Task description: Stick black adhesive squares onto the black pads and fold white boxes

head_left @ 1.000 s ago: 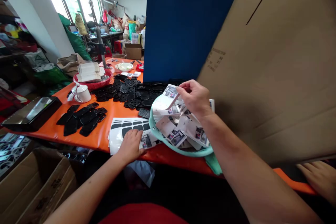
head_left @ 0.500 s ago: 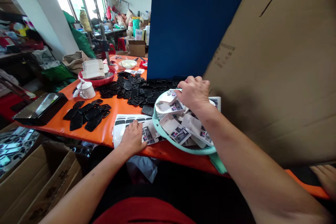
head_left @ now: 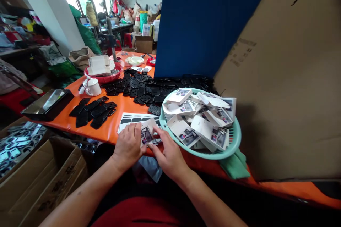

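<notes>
Both my hands meet at the front edge of the orange table [head_left: 119, 104]. My left hand [head_left: 128, 146] and my right hand [head_left: 167, 154] pinch a small printed card [head_left: 147, 134] between their fingertips. The card lies over a white sheet with black stickers [head_left: 130, 117]. Just right of my right hand stands a mint green basket [head_left: 231, 145] heaped with several folded printed cards [head_left: 202, 117].
Black flat pads lie in a small pile [head_left: 93, 110] at left and a large spread [head_left: 149, 87] behind the basket. A blue board [head_left: 207, 21] and a big cardboard sheet [head_left: 287, 78] stand at the right. A red basket [head_left: 105, 76], white cup [head_left: 92, 87], black tray [head_left: 48, 103] and cardboard box [head_left: 39, 184] sit at left.
My right hand left the basket and came down to the table's front edge, joining my left hand on the small card. The view shifted right; another person's hand at lower right is gone from view.
</notes>
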{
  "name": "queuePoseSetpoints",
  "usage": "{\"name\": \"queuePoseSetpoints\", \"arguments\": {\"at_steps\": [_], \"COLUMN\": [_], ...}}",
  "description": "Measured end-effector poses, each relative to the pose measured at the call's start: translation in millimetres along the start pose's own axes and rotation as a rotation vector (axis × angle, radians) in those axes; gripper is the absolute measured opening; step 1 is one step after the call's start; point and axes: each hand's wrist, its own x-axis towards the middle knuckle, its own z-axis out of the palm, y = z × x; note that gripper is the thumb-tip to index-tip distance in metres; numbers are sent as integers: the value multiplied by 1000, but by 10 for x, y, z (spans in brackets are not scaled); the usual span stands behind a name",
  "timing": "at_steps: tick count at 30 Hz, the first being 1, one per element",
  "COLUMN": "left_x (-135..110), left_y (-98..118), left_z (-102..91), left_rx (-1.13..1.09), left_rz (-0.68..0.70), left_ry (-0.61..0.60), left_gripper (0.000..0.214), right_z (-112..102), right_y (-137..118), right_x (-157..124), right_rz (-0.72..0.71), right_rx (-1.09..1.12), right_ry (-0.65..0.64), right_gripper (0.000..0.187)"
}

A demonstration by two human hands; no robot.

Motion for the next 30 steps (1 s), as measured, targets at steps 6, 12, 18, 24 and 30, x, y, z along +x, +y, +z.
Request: {"name": "queuePoseSetpoints", "arguments": {"at_steps": [6, 12, 18, 24, 30], "left_x": [-285, -349, -464, -547, -659], "left_y": [114, 191, 353, 442, 556], "left_z": [-150, -184, -118, 40, 117], "left_rx": [24, -73, -230, -730, -1526], "left_rz": [175, 264, 274, 130, -382], "left_ry": [180, 207, 145, -100, -324], "left_gripper": [58, 56, 50, 44, 57], "right_z": [120, 0, -92, -240, -342], "right_y": [-9, -118, -134, -7, 322], "right_x": [-141, -258, -343, -400, -686], "right_rz": [402, 569, 596, 304, 5], "right_rx": [422, 658, 790, 379, -51], "right_ry": [80, -2, -104, -93, 207], "right_gripper": [43, 34, 32, 12, 19]}}
